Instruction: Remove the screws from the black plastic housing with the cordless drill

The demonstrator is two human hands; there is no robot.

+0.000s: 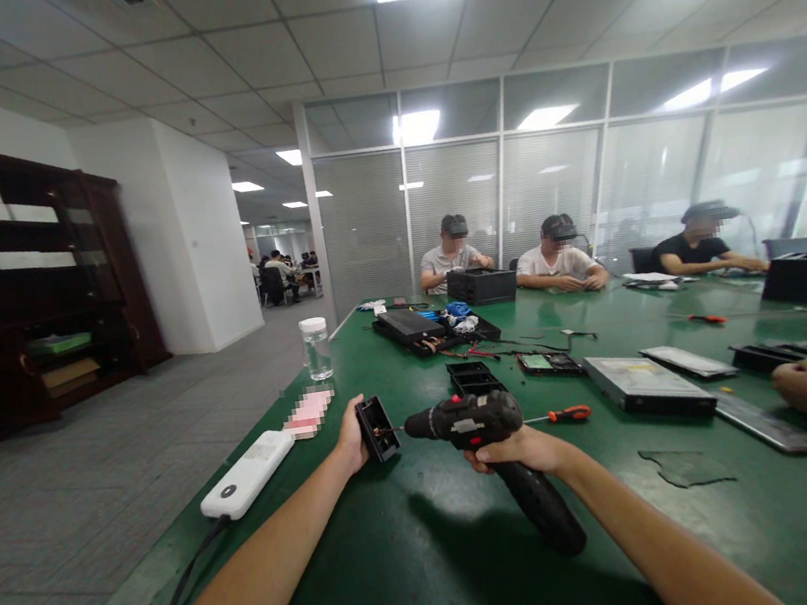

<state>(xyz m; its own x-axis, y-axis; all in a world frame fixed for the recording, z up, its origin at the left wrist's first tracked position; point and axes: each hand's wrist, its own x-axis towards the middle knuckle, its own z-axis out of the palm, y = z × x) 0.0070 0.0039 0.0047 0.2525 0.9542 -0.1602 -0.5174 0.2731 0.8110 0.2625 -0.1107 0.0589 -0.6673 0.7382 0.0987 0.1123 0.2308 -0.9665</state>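
A small black box, open toward the drill, shows copper-coloured metal inside as a left hand steadies it above a green desk, its grip closed on the box's outer side. From 3 o'clock of the box, a black drill with red accents points its thin bit at the opening; whether the tip touches is too small to tell. The right hand has its grip wrapped around the drill's handle.

At 11 o'clock of the box stands a clear jar with a white lid, its contents hard to make out. Just beyond the drill, at 12 o'clock, lies a black tray with divided compartments. At 1 o'clock, farther off, a black case lies beside blue parts and loose wires.

An orange-and-black screwdriver rests at 3 o'clock of the drill, near a silver metal box whose label is too small to read. The drill's grey label is likewise illegible. A white power strip bears a dark round mark at 8 o'clock of the box.
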